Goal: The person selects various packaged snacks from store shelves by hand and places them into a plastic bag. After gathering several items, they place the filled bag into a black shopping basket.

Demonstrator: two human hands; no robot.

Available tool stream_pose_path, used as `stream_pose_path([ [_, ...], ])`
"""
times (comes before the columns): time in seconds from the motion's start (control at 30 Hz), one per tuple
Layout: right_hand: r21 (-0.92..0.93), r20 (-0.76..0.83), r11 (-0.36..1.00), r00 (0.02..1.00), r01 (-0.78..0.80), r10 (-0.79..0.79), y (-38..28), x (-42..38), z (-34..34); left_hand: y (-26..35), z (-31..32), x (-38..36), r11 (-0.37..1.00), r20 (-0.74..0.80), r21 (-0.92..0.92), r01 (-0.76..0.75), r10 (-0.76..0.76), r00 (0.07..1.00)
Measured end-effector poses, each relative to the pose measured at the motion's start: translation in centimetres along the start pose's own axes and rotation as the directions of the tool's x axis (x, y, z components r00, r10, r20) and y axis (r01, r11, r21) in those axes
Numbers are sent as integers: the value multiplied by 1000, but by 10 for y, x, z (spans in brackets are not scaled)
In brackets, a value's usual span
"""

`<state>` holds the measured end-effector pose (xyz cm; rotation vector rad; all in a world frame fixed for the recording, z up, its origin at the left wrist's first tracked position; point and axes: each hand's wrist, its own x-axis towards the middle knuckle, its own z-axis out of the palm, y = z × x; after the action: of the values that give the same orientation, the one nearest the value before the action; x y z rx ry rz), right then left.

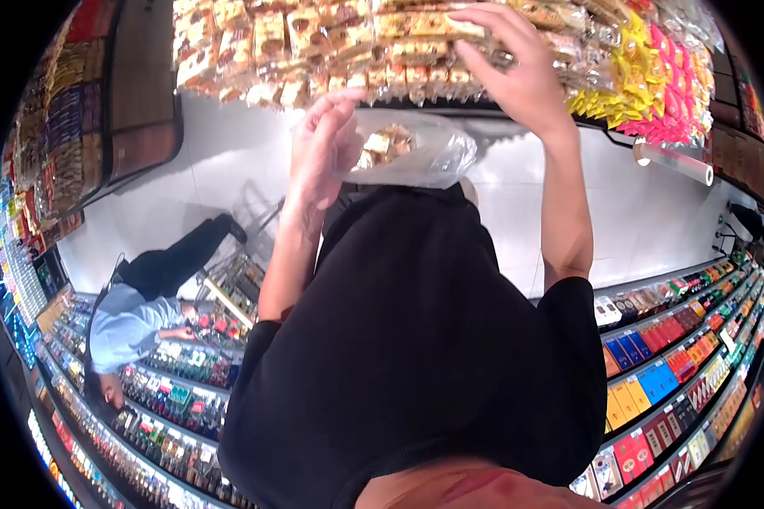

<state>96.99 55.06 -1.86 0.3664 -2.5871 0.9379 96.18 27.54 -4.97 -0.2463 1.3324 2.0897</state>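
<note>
My left hand (325, 148) is closed on the edge of a clear plastic bag (446, 157), which hangs in front of my body. Inside the bag lie several small wrapped snack packets (389, 144) in gold and brown. My right hand (522, 81) reaches over a display heaped with individually wrapped snacks (331, 34). Its thumb and fingers are apart, with the fingertips right at the packets and nothing visible between them.
Yellow packets (632, 72) and pink packets (677, 89) fill the display's right end, with a plastic roll (675, 161) below. At left, a person in a light blue shirt (136, 327) stands by bottle-lined shelves (178, 394). Shelves of boxes (654, 382) stand at right.
</note>
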Motion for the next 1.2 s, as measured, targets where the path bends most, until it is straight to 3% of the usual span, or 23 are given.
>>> stream_pose_path([
  [0.03,276,40,958,997,-81,73,-12,-9,-7,1,2,1,1000,-2,14,-1,1,1000],
  [0.07,473,141,874,989,-113,51,-26,-17,-9,2,3,0,1000,-2,24,-3,3,1000],
  [0.1,597,355,737,928,-317,112,-42,-29,-7,2,5,0,1000,19,26,-9,9,1000],
  [0.17,565,507,727,860,-390,67,-52,-44,25,1,9,1,1000,48,23,-17,16,999],
  [0.23,166,703,934,703,-316,112,-39,-60,74,-3,14,1,999,43,34,6,-8,999],
  [0.3,78,595,973,793,-218,130,-33,-77,119,-5,20,2,998,60,56,21,-24,998],
  [0.4,-232,784,962,557,-147,274,-29,-75,157,-5,28,-1,995,92,99,29,-38,995],
  [0.43,-218,797,960,536,-177,280,-29,-78,158,-6,29,-1,993,88,116,12,-22,996],
  [0.47,-3,720,926,642,-377,263,-28,-90,161,-8,31,-1,991,85,131,-6,-5,996],
  [0.53,189,692,803,657,-565,299,-15,-113,177,-11,33,1,991,91,135,-16,3,996],
  [0.57,139,754,779,575,-612,317,-6,-117,182,-12,32,0,991,66,131,20,-28,997],
  [0.63,113,773,569,432,-814,465,-24,-93,151,-12,34,-2,994,61,105,27,-33,998],
  [0.7,-163,793,783,393,-600,466,-8,-102,162,-14,32,0,995,49,99,15,-20,999],
  [0.73,-293,743,893,507,-341,437,-23,-83,138,-15,31,1,995,43,96,6,-10,999],
  [0.83,-134,432,981,883,-139,184,-24,-98,106,-17,29,2,996,39,93,5,-9,999],
  [0.87,-178,465,970,854,-168,233,-25,-100,91,-17,28,2,995,31,101,1,-4,1000],
  [0.97,-81,399,988,904,-130,152,-23,-95,29,-19,23,3,997,15,73,-16,15,1000],
  [1.07,45,415,945,867,-324,277,-20,-95,-29,-21,16,6,997,53,73,-33,29,998],
  [1.2,288,270,879,913,-379,305,-15,-103,-66,-24,16,8,996,9,89,-17,16,1000],
])
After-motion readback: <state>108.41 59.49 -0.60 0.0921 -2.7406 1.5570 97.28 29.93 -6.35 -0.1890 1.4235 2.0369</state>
